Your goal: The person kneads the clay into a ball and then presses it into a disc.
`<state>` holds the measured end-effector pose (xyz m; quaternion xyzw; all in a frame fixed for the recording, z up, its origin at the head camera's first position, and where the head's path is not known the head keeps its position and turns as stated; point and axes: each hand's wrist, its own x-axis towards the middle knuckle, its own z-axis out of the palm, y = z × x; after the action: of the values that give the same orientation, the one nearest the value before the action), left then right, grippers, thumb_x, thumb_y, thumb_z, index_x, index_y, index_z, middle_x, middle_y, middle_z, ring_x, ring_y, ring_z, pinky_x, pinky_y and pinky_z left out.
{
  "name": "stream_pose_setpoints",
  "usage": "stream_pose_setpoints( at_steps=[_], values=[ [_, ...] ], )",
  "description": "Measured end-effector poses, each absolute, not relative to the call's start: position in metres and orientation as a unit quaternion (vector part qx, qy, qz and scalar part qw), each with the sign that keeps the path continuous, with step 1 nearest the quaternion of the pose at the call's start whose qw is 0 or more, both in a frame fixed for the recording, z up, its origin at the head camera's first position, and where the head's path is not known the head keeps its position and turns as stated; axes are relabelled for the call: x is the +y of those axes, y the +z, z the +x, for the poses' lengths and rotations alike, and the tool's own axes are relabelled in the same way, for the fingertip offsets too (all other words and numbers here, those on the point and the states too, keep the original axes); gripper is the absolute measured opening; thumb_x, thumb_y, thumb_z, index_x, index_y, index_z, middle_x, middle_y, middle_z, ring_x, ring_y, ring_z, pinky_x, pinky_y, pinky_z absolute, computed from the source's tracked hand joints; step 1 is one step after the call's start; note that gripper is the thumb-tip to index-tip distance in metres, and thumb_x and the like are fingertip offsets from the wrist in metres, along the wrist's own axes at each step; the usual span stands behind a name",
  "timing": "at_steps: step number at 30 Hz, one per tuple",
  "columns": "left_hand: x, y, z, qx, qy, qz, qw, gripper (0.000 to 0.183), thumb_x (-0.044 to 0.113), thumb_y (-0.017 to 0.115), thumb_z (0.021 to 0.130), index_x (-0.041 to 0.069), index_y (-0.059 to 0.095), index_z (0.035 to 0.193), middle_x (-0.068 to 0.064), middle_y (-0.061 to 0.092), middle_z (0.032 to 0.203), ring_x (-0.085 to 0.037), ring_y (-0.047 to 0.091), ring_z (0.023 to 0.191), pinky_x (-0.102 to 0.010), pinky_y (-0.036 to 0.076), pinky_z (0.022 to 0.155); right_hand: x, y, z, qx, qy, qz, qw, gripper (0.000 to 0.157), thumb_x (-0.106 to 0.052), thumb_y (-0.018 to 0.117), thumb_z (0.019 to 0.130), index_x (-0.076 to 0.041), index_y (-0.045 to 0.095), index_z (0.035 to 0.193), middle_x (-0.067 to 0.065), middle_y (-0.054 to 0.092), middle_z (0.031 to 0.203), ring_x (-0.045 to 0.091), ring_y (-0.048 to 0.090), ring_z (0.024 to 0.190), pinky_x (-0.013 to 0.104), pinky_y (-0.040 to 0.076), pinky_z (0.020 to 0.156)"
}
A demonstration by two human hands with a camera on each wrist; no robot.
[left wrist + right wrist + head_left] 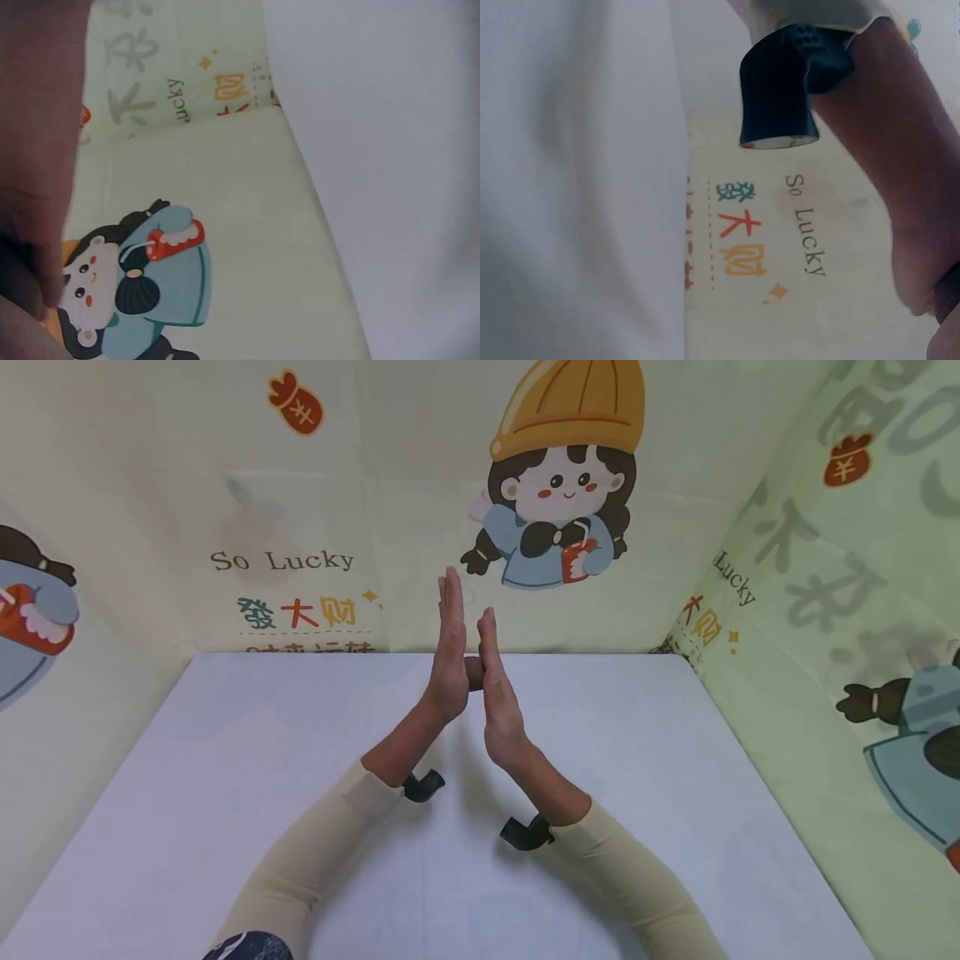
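Note:
In the head view my left hand (pixel 450 656) and right hand (pixel 501 702) stand upright above the table, palms facing, fingers straight and pointing up. A small, dark brown rounded lump (pixel 474 673) sits between the palms, mostly covered by them; I cannot tell what it is made of. The fingertips lean towards each other without meeting, the left hand reaching higher. Dark parts of the lump (pixel 949 294) also show at the edge of the right wrist view, next to the left hand (pixel 915 277). In the left wrist view a hand (pixel 37 135) fills the left edge.
Below the hands lies a white table (pixel 645 827). Cream cloth walls (pixel 420 460) with cartoon prints and lettering surround it at the back and sides. Each wrist carries a black camera mount, the left one (pixel 424 786) and the right one (pixel 527 833), both hanging above the tabletop.

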<state>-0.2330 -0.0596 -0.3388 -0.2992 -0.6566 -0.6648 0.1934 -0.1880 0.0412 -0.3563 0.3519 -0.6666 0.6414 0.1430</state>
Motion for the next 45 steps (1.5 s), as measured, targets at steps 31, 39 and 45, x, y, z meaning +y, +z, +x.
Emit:
stream_pose_setpoints(
  at_steps=[31,39,45],
  values=[
    [-0.036,-0.385,-0.211,-0.663,-0.65,-0.343,0.139,0.08,0.058,0.013,0.11,0.005,-0.001,0.168,-0.007,-0.006,0.177,-0.019,-0.015,0.159,-0.056,-0.01,0.123,0.066,-0.345,-0.198,-0.66,0.631,0.366,0.181,0.078,-0.053,0.019,0.112,-0.001,-0.001,0.167,0.01,-0.008,0.176,0.017,-0.004,0.161,0.043,0.003,0.127],
    [-0.031,-0.381,-0.199,-0.65,-0.655,-0.354,0.153,0.083,0.061,0.015,0.109,0.004,0.0,0.168,-0.009,-0.006,0.176,-0.02,-0.014,0.16,-0.05,-0.01,0.124,0.072,-0.343,-0.203,-0.655,0.638,0.367,0.172,0.077,-0.052,0.019,0.112,-0.002,0.0,0.167,0.012,-0.007,0.176,0.016,-0.004,0.161,0.042,0.001,0.127],
    [-0.031,-0.372,-0.191,-0.644,-0.649,-0.364,0.18,0.077,0.052,0.015,0.111,0.002,-0.001,0.167,-0.008,-0.007,0.176,-0.019,-0.013,0.16,-0.047,-0.01,0.125,0.073,-0.345,-0.204,-0.641,0.66,0.364,0.149,0.071,-0.045,0.017,0.113,-0.002,0.003,0.168,0.006,-0.001,0.177,0.015,0.0,0.161,0.039,0.001,0.127]
  ],
)
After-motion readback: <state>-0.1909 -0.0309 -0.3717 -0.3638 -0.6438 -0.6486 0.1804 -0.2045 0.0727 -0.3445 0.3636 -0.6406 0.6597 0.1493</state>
